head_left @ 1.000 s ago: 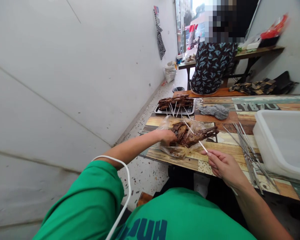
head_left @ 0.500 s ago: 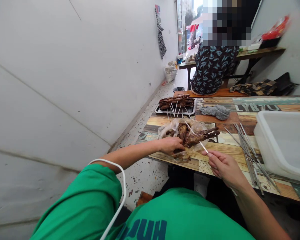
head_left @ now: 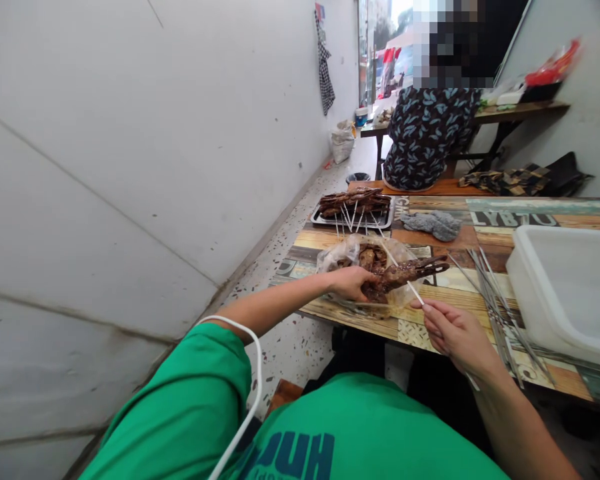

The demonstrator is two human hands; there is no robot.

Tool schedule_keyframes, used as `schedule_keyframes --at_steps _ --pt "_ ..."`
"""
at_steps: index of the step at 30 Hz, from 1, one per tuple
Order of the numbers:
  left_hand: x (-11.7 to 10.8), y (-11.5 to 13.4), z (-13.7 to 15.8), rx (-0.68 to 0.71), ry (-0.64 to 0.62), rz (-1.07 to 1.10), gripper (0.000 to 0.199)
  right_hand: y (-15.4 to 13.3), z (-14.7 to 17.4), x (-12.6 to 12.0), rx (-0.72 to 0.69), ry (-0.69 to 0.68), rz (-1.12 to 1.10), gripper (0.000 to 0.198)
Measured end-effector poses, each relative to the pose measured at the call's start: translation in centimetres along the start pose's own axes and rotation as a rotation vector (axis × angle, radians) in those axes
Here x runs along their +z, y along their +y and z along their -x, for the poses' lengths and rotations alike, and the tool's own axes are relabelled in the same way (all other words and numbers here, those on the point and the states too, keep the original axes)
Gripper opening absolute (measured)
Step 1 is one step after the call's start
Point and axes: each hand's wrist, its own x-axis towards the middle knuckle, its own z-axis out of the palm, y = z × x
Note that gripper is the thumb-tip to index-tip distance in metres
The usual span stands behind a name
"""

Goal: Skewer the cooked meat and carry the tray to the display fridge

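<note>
My left hand is closed on a long piece of dark brown meat, its thin ends pointing right; the exact cut is unclear. Between thumb and fingers, my right hand pinches a thin pale skewer. The skewer slants up and left across the meat, and I cannot tell how much of it passes through. Below the meat lies an opened clear plastic bag with more brown meat in it. Part of the held piece is hidden by my left fingers.
Behind the bag, a metal tray carries piled skewered meat. A grey cloth lies beside it. Several metal skewers and a white plastic tub are at right. A person sits on a bench beyond the table, back turned.
My left hand has shifted slightly right and up, now gripping the meat, which has moved right and lifted a little. My right hand and the skewer have moved slightly right.
</note>
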Motion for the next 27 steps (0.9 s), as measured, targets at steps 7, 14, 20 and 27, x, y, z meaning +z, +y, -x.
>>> schedule_keyframes --at_steps 7,14,20,27 --pt "-1.2 0.6 -1.5 0.038 -0.054 0.066 0.021 -0.1 0.3 -0.5 0.011 0.04 -0.048 0.072" --pt "-3.1 -1.7 -1.7 -0.188 0.115 0.54 0.015 -0.4 0.5 -1.0 -0.022 0.082 -0.077 0.07" --pt "-5.0 -1.2 -1.5 -0.384 0.382 1.26 0.019 -1.0 0.9 -0.2 -0.027 0.108 -0.08 0.073" --pt "-5.2 -0.7 -2.3 -0.396 0.473 1.618 0.028 -0.7 0.8 0.1 -0.014 0.054 -0.063 0.078"
